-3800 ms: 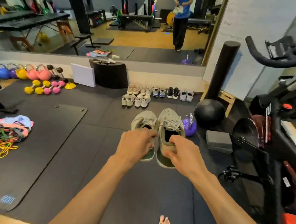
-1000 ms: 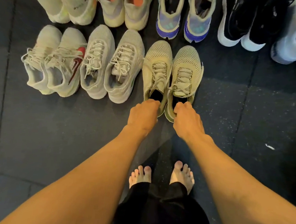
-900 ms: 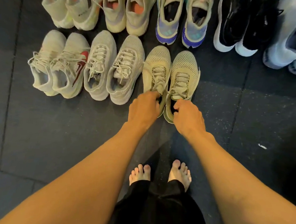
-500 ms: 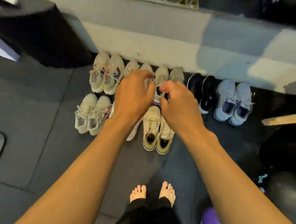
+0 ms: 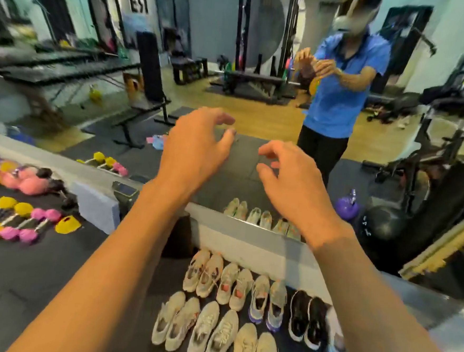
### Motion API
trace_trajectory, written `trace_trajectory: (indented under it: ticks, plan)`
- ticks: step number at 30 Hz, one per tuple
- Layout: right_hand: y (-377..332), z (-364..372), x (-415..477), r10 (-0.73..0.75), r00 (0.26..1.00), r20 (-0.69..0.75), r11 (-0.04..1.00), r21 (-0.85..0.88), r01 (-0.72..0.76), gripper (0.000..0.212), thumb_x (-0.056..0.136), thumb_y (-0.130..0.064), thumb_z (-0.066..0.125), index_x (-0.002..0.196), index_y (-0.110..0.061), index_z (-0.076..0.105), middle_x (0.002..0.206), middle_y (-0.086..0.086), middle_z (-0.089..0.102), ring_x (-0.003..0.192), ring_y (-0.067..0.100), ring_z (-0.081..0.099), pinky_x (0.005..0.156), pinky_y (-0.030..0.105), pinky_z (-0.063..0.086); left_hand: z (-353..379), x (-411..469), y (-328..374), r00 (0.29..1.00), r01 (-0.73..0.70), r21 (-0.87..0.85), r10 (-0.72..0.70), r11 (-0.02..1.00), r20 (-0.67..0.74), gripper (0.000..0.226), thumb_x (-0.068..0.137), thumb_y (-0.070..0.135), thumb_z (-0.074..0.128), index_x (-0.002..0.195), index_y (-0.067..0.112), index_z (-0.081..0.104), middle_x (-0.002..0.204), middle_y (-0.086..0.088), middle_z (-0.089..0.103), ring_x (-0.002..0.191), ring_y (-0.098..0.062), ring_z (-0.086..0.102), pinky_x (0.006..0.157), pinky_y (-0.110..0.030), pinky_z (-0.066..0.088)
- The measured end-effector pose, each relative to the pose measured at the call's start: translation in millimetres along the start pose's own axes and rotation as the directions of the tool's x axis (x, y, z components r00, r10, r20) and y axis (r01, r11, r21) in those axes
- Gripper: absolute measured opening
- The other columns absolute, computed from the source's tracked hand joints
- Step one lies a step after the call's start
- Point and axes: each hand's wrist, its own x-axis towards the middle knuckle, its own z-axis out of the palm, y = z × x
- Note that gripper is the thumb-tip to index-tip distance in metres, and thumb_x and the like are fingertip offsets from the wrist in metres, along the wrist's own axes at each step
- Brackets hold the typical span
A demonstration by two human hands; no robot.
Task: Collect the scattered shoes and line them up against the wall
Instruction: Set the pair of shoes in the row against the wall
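Both grips are being held out at arm's length before the mirror [image 5: 233, 66], palms down. Nothing is being held by the left grip [image 5: 197, 148] or the right grip [image 5: 288, 179]; fingers are being kept spread and loosely curled. Shoes [image 5: 232, 308] are being seen paired in two rows on the floor [image 5: 40, 272] below the forearms, the back row just at the wall [image 5: 248, 243].

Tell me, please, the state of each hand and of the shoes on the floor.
Left hand: fingers loosely curled, holds nothing.
Right hand: fingers loosely curled, holds nothing.
Olive pair: upright on the floor, side by side, untouched.
Back row of shoes: upright, lined along the wall.
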Motion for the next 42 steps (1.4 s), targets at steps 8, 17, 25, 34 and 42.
trace_trajectory:
  ticks: [8,17,25,34,42]
  plan:
    - [-123.3,-83.6,0.8,-0.328,0.938,-0.113,0.910,0.229,0.346,0.015,0.092,-0.032,0.055,0.105,-0.027,0.061,0.105,-0.006,0.062,0.094,0.012,0.060,0.083,0.041,0.051,-153.2,-31.4,55.8,0.956,0.043,0.153,0.004,0.987,-0.294,0.019,0.092,0.027,0.057,0.105,0.024,0.070,0.104,0.006,0.069,0.093,-0.013,0.063,0.078,-0.027,0.047]
    - [-288.7,-82.6,-59.3,-0.643,0.763,-0.063,0.623,0.535,0.570,0.016,0.093,-0.035,0.053,0.104,-0.026,0.061,0.102,-0.005,0.061,0.093,0.011,0.058,0.084,0.038,0.050,-324.4,-161.1,84.4,0.825,0.374,0.379,-0.116,0.846,-0.554,0.022,0.091,0.019,0.055,0.105,0.024,0.071,0.105,0.003,0.070,0.095,-0.019,0.063,0.084,-0.034,0.051]
    - [-458.3,-88.1,-202.3,-0.851,0.519,-0.084,0.285,0.755,0.591,0.016,0.092,-0.031,0.056,0.106,-0.024,0.061,0.102,-0.004,0.063,0.094,0.013,0.060,0.086,0.039,0.050,-477.4,-344.7,133.9,0.628,0.642,0.429,-0.114,0.636,-0.770,0.021,0.093,0.018,0.058,0.109,0.022,0.071,0.106,0.004,0.070,0.093,-0.011,0.062,0.085,-0.030,0.052]
    - [-631.5,-122.1,-449.2,-0.932,0.312,-0.182,-0.093,0.955,0.280,0.015,0.092,-0.031,0.058,0.107,-0.030,0.060,0.097,-0.017,0.063,0.088,-0.007,0.059,0.069,0.005,0.046,-627.8,-591.0,222.4,0.398,0.838,0.340,-0.053,0.428,-0.916,0.020,0.093,0.021,0.059,0.109,0.026,0.069,0.098,0.016,0.066,0.076,0.008,0.057,0.064,-0.001,0.043]
    - [-761.0,-171.4,-649.0,-0.957,0.096,-0.273,-0.278,0.959,-0.049,0.016,0.094,-0.031,0.055,0.110,-0.031,0.056,0.098,-0.022,0.058,0.093,-0.014,0.052,0.067,0.000,0.042,-717.9,-779.0,305.8,0.157,0.943,0.180,0.104,0.279,-0.982,0.022,0.094,0.026,0.057,0.114,0.031,0.066,0.095,0.018,0.063,0.079,0.007,0.059,0.059,-0.007,0.043]
